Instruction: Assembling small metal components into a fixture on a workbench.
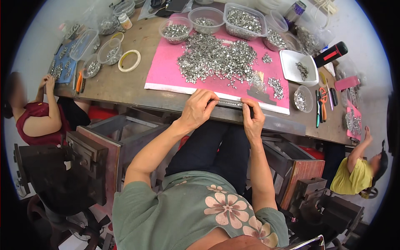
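Between my two hands a thin silvery metal strip (230, 103) stretches level, just in front of the table edge. My left hand (196, 109) pinches its left end between thumb and fingers. At the other end, my right hand (253, 117) is closed on it with thumb and forefinger. Whether the strip is made of links is too small to tell. Beyond my hands lies a pink mat (163, 71) with a white front border, bearing a large heap of small silvery metal pieces (216, 58). A smaller pile (275, 87) and a flat grey piece (261, 96) lie near my right hand.
Plastic tubs (176, 30) of metal parts line the mat's back. At right stand a white tray (296, 66), a small round tub (303, 99) and orange-handled pliers (323, 98). A tape roll (129, 61) lies left. One person sits at each side.
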Motion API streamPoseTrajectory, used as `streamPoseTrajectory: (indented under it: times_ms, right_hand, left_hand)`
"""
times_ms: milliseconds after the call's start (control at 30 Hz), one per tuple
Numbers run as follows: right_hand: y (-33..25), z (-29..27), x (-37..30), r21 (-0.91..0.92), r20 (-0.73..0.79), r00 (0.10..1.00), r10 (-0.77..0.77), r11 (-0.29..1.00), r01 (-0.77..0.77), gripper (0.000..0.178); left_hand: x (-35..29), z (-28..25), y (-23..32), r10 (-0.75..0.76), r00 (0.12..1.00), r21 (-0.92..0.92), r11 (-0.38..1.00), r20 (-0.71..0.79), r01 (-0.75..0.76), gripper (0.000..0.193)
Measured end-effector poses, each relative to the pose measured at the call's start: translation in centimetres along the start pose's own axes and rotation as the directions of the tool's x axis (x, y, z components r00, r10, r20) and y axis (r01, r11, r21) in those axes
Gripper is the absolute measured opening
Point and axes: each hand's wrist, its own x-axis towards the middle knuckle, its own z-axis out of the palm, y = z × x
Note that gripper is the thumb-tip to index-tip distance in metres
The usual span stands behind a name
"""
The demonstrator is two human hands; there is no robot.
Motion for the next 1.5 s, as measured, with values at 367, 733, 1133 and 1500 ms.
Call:
streamPoseTrajectory:
  times_ms: [367,733,1133,1500]
  right_hand:
    - [-0.1,-1.4,4.4,-0.168,-0.031,0.989,-0.144,0.976,0.137,0.012]
    - [7.8,-0.6,17.5,-0.579,0.012,0.992,-0.127,0.808,0.110,0.021]
    - [7.0,-2.2,16.7,-0.516,0.083,0.997,-0.007,0.855,0.049,0.015]
    - [-2.0,-1.3,2.9,0.046,0.280,0.959,0.030,0.998,-0.045,0.005]
  left_hand:
    - [0.5,-1.1,1.8,0.098,0.990,0.235,0.965,0.097,-0.118,0.011]
    - [-0.5,-1.7,0.3,0.209,0.977,0.288,0.933,0.052,-0.215,0.027]
    - [11.6,-4.1,-12.1,-0.058,0.998,0.533,0.845,0.012,0.043,0.033]
    - [12.9,-4.4,-12.3,-0.257,0.961,0.151,0.951,-0.103,0.270,0.015]
